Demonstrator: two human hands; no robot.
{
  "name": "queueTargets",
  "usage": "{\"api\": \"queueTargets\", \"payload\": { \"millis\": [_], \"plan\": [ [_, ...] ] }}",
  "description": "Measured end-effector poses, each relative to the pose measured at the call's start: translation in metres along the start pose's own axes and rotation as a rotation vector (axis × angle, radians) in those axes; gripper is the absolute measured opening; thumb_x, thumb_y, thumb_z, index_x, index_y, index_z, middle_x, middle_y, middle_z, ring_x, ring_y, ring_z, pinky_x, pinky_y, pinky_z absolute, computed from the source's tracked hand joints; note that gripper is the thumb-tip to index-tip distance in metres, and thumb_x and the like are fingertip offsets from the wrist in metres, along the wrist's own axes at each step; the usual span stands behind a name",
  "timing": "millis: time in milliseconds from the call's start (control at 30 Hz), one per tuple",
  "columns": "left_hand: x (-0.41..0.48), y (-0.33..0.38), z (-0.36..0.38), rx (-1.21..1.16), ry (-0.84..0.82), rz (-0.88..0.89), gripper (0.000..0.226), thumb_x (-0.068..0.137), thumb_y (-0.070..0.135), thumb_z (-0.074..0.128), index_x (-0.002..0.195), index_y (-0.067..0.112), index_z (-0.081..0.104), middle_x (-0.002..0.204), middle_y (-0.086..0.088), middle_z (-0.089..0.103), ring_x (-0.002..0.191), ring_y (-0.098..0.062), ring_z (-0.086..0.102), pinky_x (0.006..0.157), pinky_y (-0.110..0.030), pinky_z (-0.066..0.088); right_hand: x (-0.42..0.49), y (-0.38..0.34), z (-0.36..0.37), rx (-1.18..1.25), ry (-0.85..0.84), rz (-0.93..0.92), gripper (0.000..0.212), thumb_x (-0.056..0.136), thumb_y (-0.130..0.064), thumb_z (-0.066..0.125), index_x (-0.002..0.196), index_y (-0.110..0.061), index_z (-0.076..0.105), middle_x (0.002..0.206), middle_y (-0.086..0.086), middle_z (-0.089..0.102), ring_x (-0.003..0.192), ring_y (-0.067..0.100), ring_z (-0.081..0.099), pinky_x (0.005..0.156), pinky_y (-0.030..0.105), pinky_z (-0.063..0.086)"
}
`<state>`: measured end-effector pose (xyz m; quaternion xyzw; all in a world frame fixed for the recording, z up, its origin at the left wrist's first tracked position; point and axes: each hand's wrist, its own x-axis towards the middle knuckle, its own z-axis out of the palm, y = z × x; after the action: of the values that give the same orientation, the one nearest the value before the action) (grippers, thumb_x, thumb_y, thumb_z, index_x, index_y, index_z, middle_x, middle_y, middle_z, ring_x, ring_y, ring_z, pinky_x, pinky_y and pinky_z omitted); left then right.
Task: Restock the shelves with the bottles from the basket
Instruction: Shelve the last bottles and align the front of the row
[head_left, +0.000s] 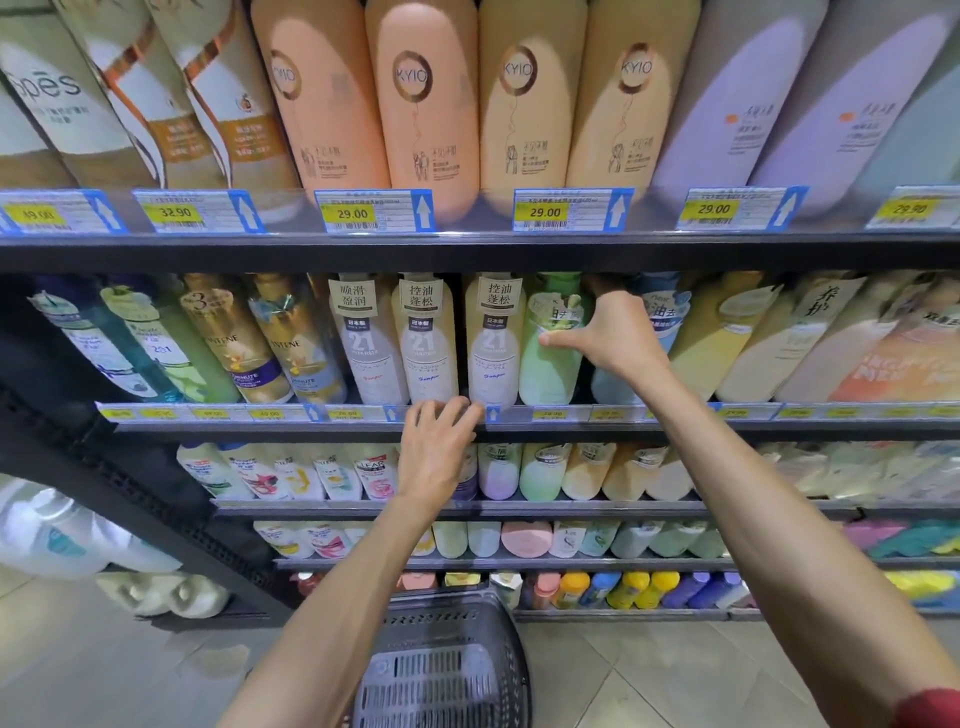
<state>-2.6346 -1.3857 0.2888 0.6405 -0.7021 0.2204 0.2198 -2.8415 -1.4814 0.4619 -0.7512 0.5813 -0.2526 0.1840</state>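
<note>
My right hand (613, 338) reaches into the middle shelf, thumb laid across the front of a pale green bottle (550, 364) and fingers curled round its right side into the dark gap beside a blue bottle (660, 317). My left hand (436, 452) is lower, its bent fingertips resting on the front rail of that shelf (311, 428), just below two white "21" bottles (431, 343). It holds nothing. The dark plastic basket (447, 670) stands on the floor between my forearms, and no bottle shows in the visible part of it.
The shelf above carries tall orange and peach KYIO bottles (426, 104) behind price tags. Gold Pantene bottles (260, 343) stand left of the white ones, yellow and cream bottles to the right. Lower shelves hold several small bottles. The floor is tiled; white jugs (171, 592) sit low at the left.
</note>
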Motion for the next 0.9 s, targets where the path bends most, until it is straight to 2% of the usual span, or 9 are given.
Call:
{"api": "queueTargets", "payload": {
  "millis": [67, 167, 233, 367, 500, 633, 767, 900],
  "plan": [
    [-0.001, -0.001, 0.002, -0.004, 0.004, -0.003, 0.048, 0.077, 0.015, 0.083, 0.116, 0.021, 0.055, 0.106, -0.001, 0.063, 0.084, -0.027, 0.049, 0.082, -0.040, 0.036, 0.001, -0.002, -0.001, -0.002, -0.025, 0.001, 0.062, 0.068, -0.048, 0.088, 0.082, 0.003, 0.055, 0.070, 0.015, 0.057, 0.067, 0.031, 0.054, 0.054, 0.041, 0.040],
    [-0.001, -0.003, 0.003, -0.004, -0.001, -0.006, 0.046, 0.078, 0.018, 0.082, 0.114, 0.021, 0.054, 0.106, 0.001, 0.062, 0.085, -0.027, 0.047, 0.081, -0.039, 0.037, 0.003, -0.002, -0.005, -0.003, -0.053, -0.060, 0.075, 0.070, -0.044, 0.088, 0.117, 0.006, 0.058, 0.102, 0.024, 0.068, 0.090, 0.037, 0.062, 0.074, 0.045, 0.051],
    [-0.001, -0.003, 0.004, -0.004, 0.000, -0.002, 0.045, 0.079, 0.018, 0.082, 0.114, 0.021, 0.054, 0.106, 0.001, 0.061, 0.085, -0.027, 0.046, 0.081, -0.039, 0.036, 0.005, -0.002, -0.008, -0.005, -0.065, -0.081, 0.076, 0.071, -0.043, 0.088, 0.124, 0.002, 0.056, 0.106, 0.021, 0.068, 0.089, 0.033, 0.061, 0.075, 0.040, 0.052],
    [-0.001, -0.001, 0.003, 0.004, -0.004, -0.009, 0.045, 0.079, 0.018, 0.082, 0.114, 0.021, 0.054, 0.106, 0.001, 0.060, 0.086, -0.026, 0.044, 0.081, -0.039, 0.036, 0.005, -0.002, -0.009, -0.003, -0.095, -0.062, 0.070, 0.072, -0.041, 0.087, 0.120, 0.002, 0.060, 0.095, 0.016, 0.066, 0.076, 0.024, 0.053, 0.063, 0.033, 0.041],
    [0.000, 0.000, -0.002, 0.013, -0.021, -0.016, 0.044, 0.079, 0.018, 0.082, 0.114, 0.021, 0.054, 0.105, 0.000, 0.061, 0.085, -0.027, 0.046, 0.080, -0.040, 0.037, 0.004, -0.003, -0.010, 0.006, -0.087, -0.057, 0.067, 0.073, -0.039, 0.087, 0.118, 0.003, 0.060, 0.106, 0.018, 0.068, 0.085, 0.029, 0.059, 0.075, 0.039, 0.052],
    [-0.001, 0.003, -0.004, -0.001, -0.033, -0.029, 0.043, 0.079, 0.017, 0.082, 0.115, 0.020, 0.058, 0.104, -0.001, 0.061, 0.084, -0.028, 0.049, 0.079, -0.040, 0.043, 0.001, -0.003, -0.009, 0.030, -0.112, -0.039, 0.061, 0.076, -0.036, 0.085, 0.118, 0.002, 0.060, 0.111, 0.017, 0.068, 0.100, 0.033, 0.064, 0.087, 0.044, 0.054],
    [-0.001, 0.003, -0.011, 0.007, -0.057, -0.018, 0.044, 0.077, 0.016, 0.082, 0.113, 0.020, 0.058, 0.103, -0.001, 0.063, 0.085, -0.028, 0.049, 0.079, -0.041, 0.045, -0.004, -0.006, -0.008, 0.040, -0.124, -0.015, 0.055, 0.077, -0.035, 0.084, 0.112, 0.001, 0.062, 0.104, 0.015, 0.069, 0.096, 0.032, 0.065, 0.085, 0.045, 0.054],
    [0.002, 0.003, -0.017, -0.008, -0.121, -0.031, 0.039, 0.081, 0.020, 0.080, 0.113, 0.021, 0.057, 0.105, 0.000, 0.063, 0.086, -0.028, 0.051, 0.079, -0.041, 0.045, -0.008, -0.008, -0.008, 0.034, -0.096, 0.009, 0.052, 0.076, -0.037, 0.085, 0.102, 0.002, 0.062, 0.099, 0.018, 0.068, 0.090, 0.033, 0.065, 0.078, 0.044, 0.054]
  ]
}}
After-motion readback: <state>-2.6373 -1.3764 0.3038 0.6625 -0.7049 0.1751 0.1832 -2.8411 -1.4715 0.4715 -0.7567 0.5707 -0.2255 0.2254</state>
